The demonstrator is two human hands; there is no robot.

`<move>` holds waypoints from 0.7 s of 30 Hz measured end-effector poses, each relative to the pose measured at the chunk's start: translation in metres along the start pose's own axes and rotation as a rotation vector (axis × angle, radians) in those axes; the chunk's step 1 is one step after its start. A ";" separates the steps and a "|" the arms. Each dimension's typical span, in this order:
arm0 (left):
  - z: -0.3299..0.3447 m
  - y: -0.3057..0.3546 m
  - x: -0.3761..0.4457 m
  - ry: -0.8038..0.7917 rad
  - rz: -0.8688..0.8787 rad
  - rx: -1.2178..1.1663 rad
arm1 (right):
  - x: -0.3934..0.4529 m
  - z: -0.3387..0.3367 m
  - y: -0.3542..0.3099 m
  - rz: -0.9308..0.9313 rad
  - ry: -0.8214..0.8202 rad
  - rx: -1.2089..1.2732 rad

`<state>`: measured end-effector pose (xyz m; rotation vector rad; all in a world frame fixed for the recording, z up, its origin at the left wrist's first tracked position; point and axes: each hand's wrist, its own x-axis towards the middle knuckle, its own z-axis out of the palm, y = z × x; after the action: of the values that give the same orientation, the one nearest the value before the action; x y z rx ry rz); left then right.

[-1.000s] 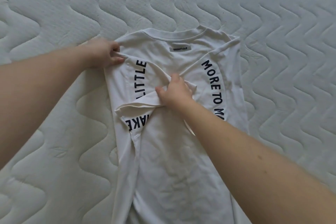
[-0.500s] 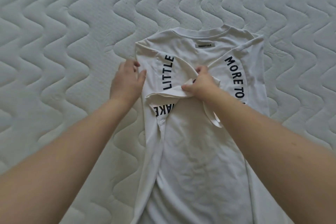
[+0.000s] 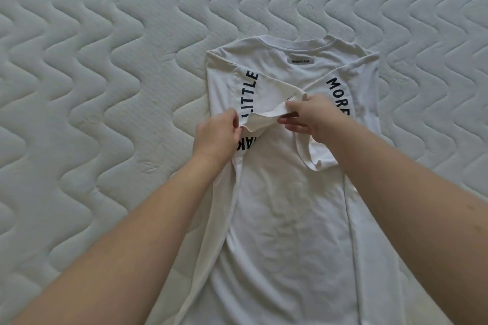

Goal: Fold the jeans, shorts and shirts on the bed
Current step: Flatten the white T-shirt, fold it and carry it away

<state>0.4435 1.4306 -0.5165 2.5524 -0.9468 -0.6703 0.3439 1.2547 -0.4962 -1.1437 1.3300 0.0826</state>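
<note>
A white T-shirt [image 3: 285, 206] with black lettering lies lengthwise on the bed, collar away from me, both long sides folded in over its middle. The left sleeve [image 3: 264, 116] is doubled back across the chest. My left hand [image 3: 217, 136] pinches that sleeve's left end. My right hand [image 3: 310, 116] pinches the sleeve's right end, thumb on top. The right sleeve [image 3: 314, 158] hangs loose under my right wrist. No jeans or shorts are in view.
The bed is a pale quilted mattress [image 3: 92, 87] with a wavy stitch pattern, filling the whole view around the shirt. The shirt's lower hem runs out of the bottom of the view.
My left hand moved from the shirt's left shoulder edge down and inward and took hold of the folded sleeve's end. My right hand kept its grip on the sleeve.
</note>
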 end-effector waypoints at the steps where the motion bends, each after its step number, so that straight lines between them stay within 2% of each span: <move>1: -0.002 0.005 -0.002 -0.016 0.024 -0.050 | 0.000 -0.002 0.001 -0.019 0.007 -0.008; 5: 0.000 0.036 -0.017 -0.043 0.165 -0.117 | 0.011 -0.016 0.000 -0.208 0.135 -0.296; 9: 0.021 0.066 -0.033 -0.270 0.255 -0.182 | 0.025 -0.035 -0.002 -0.327 0.252 -0.657; 12: 0.032 0.063 -0.049 -0.368 0.247 -0.307 | 0.032 -0.042 0.009 -0.297 0.358 -0.631; 14: 0.034 0.048 -0.061 -0.317 0.247 -0.358 | 0.027 -0.038 0.021 -0.286 0.422 -0.563; 17: 0.032 0.013 -0.080 -0.092 0.204 -0.367 | 0.003 -0.017 0.041 -0.385 0.488 -0.543; 19: 0.030 -0.012 -0.091 0.048 0.100 -0.332 | -0.017 0.005 0.057 -0.376 0.409 -0.556; 21: 0.030 -0.033 -0.103 0.099 -0.066 -0.306 | -0.042 0.030 0.079 -0.258 0.231 -0.602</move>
<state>0.3763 1.5196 -0.5244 2.3290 -0.6730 -0.6448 0.3017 1.3366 -0.5160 -1.8732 1.3872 0.1741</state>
